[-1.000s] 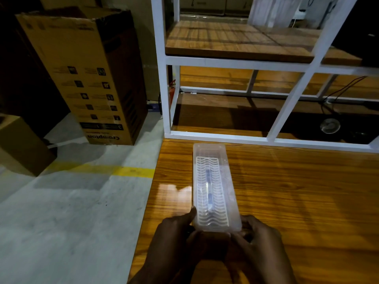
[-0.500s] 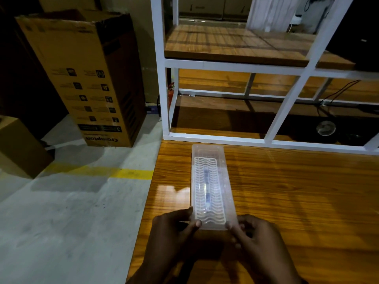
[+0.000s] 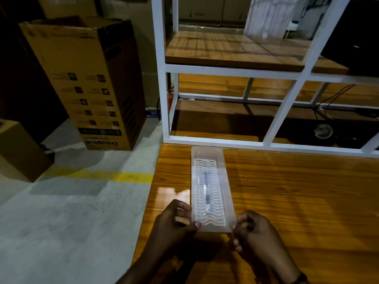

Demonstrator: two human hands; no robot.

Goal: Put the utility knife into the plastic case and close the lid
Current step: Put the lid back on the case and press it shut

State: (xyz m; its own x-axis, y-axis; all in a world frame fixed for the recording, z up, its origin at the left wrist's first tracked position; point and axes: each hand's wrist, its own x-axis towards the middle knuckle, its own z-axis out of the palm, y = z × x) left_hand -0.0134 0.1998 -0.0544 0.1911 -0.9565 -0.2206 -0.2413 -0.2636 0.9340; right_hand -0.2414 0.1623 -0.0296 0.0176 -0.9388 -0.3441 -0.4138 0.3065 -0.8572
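A long translucent plastic case [image 3: 223, 177] lies lengthwise on the wooden table [image 3: 297, 197], its wavy-ribbed lid down over it. Through the lid the utility knife [image 3: 206, 191] shows as a slim dark-and-clear shape along the middle. My left hand [image 3: 176, 222] pinches the case's near left corner with thumb and fingers. At the near right corner my right hand [image 3: 254, 232] touches the edge with its thumb tip, its other fingers curled.
A white metal shelf frame [image 3: 225, 141] with wooden boards stands just behind the case's far end. The table's left edge runs close beside my left hand, with concrete floor below. A tall cardboard box [image 3: 86, 85] and a smaller box [image 3: 20, 148] stand on the floor at left.
Both hands have slid back from over the case's near end to its two near corners. The case lies a little nearer to me than before.
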